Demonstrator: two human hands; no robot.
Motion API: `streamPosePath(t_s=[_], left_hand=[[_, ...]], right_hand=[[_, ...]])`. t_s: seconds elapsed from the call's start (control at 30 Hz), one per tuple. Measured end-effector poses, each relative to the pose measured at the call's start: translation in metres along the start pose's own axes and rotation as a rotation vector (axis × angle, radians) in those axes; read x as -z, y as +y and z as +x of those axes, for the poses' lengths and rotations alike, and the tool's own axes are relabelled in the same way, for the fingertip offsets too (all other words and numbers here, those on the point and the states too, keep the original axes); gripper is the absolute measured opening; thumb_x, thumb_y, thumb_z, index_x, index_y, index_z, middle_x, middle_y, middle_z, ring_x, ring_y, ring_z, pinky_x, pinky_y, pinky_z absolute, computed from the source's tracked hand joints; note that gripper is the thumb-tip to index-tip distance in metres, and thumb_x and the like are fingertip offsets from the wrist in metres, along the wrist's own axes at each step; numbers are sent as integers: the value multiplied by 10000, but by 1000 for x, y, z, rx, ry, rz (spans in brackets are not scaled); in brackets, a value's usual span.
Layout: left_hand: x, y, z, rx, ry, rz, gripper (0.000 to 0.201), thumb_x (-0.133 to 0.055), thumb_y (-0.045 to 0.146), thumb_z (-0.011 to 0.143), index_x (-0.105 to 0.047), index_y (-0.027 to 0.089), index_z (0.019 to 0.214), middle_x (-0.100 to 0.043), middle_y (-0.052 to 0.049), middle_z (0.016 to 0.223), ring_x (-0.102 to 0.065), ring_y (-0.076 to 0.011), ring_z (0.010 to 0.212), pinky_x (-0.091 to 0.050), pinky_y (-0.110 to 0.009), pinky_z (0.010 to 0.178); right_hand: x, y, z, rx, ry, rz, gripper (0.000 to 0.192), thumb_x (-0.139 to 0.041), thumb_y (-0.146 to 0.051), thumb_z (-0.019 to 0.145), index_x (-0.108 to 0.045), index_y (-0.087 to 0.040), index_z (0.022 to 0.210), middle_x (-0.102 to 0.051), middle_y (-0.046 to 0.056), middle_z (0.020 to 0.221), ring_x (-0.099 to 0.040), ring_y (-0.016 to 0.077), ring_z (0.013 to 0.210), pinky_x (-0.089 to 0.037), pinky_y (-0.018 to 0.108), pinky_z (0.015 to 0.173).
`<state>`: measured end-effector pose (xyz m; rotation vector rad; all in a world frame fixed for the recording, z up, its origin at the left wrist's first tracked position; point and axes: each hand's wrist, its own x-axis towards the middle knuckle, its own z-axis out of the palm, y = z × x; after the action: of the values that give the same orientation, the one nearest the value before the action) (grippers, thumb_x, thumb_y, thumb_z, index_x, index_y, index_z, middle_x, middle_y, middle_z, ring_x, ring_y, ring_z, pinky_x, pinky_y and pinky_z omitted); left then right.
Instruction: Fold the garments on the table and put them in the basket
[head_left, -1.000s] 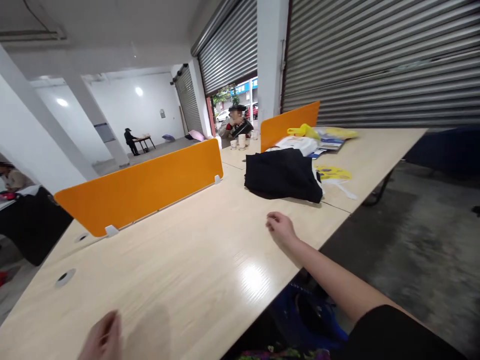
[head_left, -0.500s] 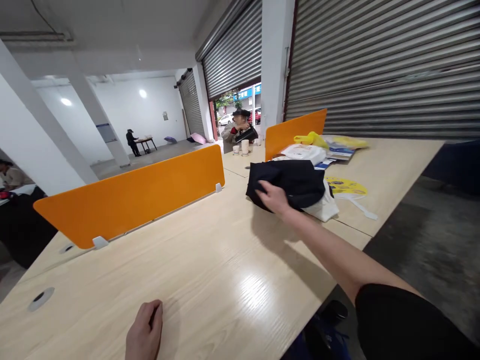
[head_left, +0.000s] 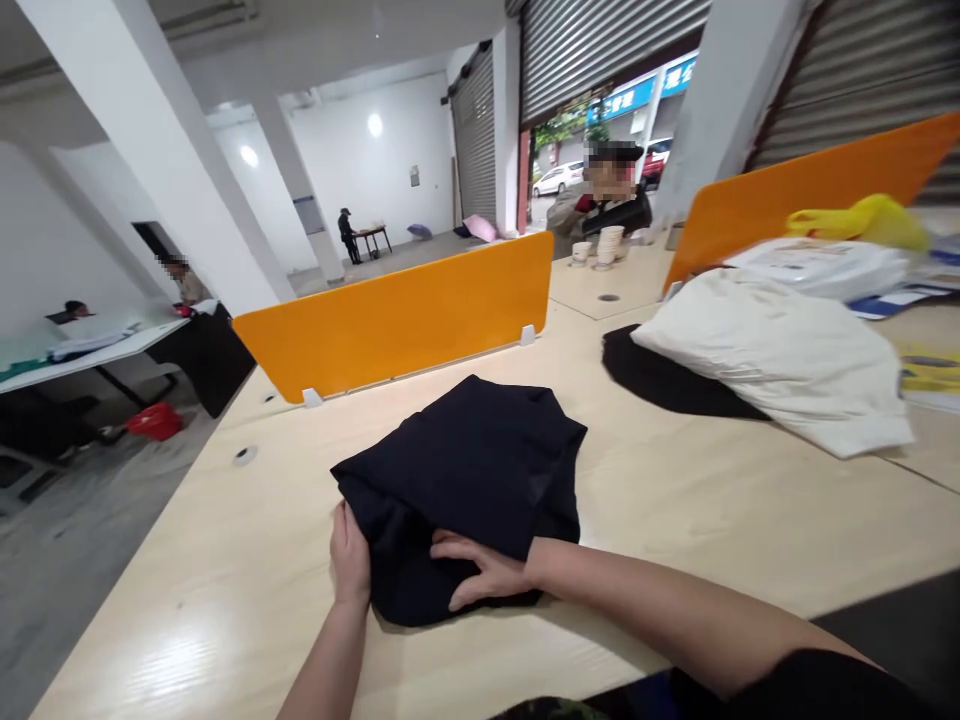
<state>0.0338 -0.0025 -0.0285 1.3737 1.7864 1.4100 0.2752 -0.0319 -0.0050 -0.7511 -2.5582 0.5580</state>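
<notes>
I see the folded black garment (head_left: 465, 490) now pulled from the far right pile to the near table (head_left: 675, 520), left hand (head_left: 349, 555) gripping its left edge, right hand (head_left: 480, 572) lying flat and open on top.

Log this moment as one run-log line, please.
left hand: on dark garment edge | right hand: flat on it | garment: folded on table | white garment: beyond
</notes>
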Motion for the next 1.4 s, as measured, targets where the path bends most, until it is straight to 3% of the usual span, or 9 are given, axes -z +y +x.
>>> streamPosePath(t_s=[0.2, 0.37, 0.5, 0.6, 0.8, 0.97, 1.07, 1.2, 1.4], left_hand=[[-1, 3, -1, -28, -93, -39, 477, -301, 536, 927, -507, 216, 1214, -592, -87, 1251, -520, -222, 1205, -403, -360, 1023], [4, 14, -34, -63, -277, 87, 835, -606, 534, 772, -252, 186, 1444, -430, -134, 1431, -448, -266, 1285, -377, -382, 1049], [13, 18, -70, -127, -287, 385, 949, -692, 422, 688, -221, 136, 1460, -407, -177, 1437, -382, -322, 1322, -330, -425, 1071], [18, 16, -78, -76, -292, 533, 740, -578, 247, 743, -298, 111, 1414, -537, -184, 1300, -503, -303, 1208, -408, -393, 977], [54, 12, -41, -220, -220, 633, 385, -437, 117, 764, -551, 178, 1127, -667, -87, 1015, -620, -231, 960, -464, -324, 856], [106, 43, 30, -412, 74, 720, 397, -373, 46, 762, -585, 158, 1078, -640, -111, 1074, -579, -237, 1050, -447, -343, 919], [114, 54, 49, -365, 175, 833, 443, -392, 64, 782, -541, 126, 1194, -578, -156, 1197, -508, -285, 1153, -420, -412, 962], [104, 37, 11, -346, 120, 889, 558, -502, 147, 781, -420, 124, 1332, -435, -173, 1390, -373, -309, 1301, -366, -450, 1029], [99, -6, -70, -324, -83, 1016, 665, -548, 471, 827, -383, 144, 1382, -378, -196, 1442, -297, -397, 1334, -329, -537, 1029]], right_hand=[[19, 19, 1, -274, 205, -118, 604, -610, -281, 816, -444, -240, 1396, -438, 98, 1437, -411, 262, 1303, -328, 388, 1080], [60, 55, 14, -675, 465, -609, 819, -648, -297, 769, -253, -215, 1482, -188, 118, 1557, -178, 357, 1400, -197, 599, 1089], [75, 84, 14, -796, 228, -608, 898, -688, -451, 719, -259, -213, 1471, -218, 129, 1547, -209, 388, 1378, -245, 628, 1047], [73, 93, 14, -805, 96, -515, 589, -568, -391, 829, -440, -165, 1358, -414, 178, 1432, -385, 358, 1278, -383, 525, 975], [62, 67, 13, -765, 30, -410, 244, -446, -118, 845, -646, -79, 980, -658, 208, 1040, -593, 296, 1024, -429, 383, 898], [38, 12, -9, -636, -96, 433, 311, -576, -438, 819, -688, -150, 859, -719, 59, 826, -674, 222, 783, -524, 305, 715], [39, -8, -17, -731, 101, 941, 431, -616, -556, 766, -703, -152, 890, -731, 76, 827, -685, 237, 812, -542, 339, 767], [67, 9, -23, -765, 449, 1005, 352, -669, -495, 748, -710, -201, 936, -738, 56, 944, -666, 248, 967, -520, 345, 890], [77, 42, -29, -909, 389, 1037, 317, -677, -458, 727, -703, -203, 913, -740, 67, 933, -679, 280, 926, -539, 409, 857]])
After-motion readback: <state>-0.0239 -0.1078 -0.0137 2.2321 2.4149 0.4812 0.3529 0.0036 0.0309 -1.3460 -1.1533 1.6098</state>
